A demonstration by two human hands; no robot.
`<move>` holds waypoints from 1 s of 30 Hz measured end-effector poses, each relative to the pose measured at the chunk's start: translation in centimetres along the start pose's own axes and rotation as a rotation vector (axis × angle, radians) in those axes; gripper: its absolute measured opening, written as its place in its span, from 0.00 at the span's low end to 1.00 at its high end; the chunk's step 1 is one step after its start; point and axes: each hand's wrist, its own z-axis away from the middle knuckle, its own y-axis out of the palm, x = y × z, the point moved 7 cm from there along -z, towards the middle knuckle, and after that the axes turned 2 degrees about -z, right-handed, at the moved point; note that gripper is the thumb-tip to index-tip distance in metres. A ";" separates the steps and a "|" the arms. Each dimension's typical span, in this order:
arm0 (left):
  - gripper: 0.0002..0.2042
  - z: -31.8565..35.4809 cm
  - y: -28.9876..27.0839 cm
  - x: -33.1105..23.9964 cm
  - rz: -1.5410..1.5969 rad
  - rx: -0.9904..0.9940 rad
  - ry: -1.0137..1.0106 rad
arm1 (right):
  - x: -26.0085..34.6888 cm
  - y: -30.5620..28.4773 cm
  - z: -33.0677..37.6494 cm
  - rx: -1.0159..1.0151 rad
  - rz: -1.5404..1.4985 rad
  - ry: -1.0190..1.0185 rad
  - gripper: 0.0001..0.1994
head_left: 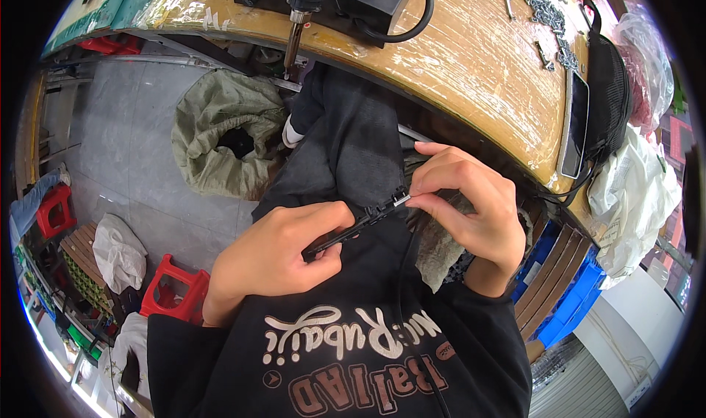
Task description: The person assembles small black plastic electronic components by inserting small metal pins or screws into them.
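Above my lap, my left hand (283,252) is wrapped round a long, narrow black plastic part (370,217), which slants up to the right. Small raised bits show along its upper side. The thumb and index finger of my right hand (474,201) pinch a small silvery piece (401,200) at the part's far right end. How that piece joins the black part is too small to make out. My left fingers cover the near end of the part.
A film-covered wooden bench (471,72) curves across the top, bearing a black box (353,6), a pen-shaped tool with a metal shaft (296,39), small metal pieces (548,17), a phone (576,124) and a black bag (609,87). An open green sack (213,109), red stools (174,289) and a blue crate (577,307) stand around me.
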 end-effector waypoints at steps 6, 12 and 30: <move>0.09 0.1 0.4 0.0 -0.070 0.049 0.020 | -0.8 0.4 0.3 0.044 -0.010 0.101 0.09; 0.08 -0.2 0.1 0.0 -0.144 -0.017 0.086 | -0.2 1.0 0.3 0.060 0.160 0.152 0.10; 0.14 -1.6 1.2 7.2 1.267 0.170 -0.197 | -3.4 4.6 -2.3 -0.042 -0.087 -0.061 0.08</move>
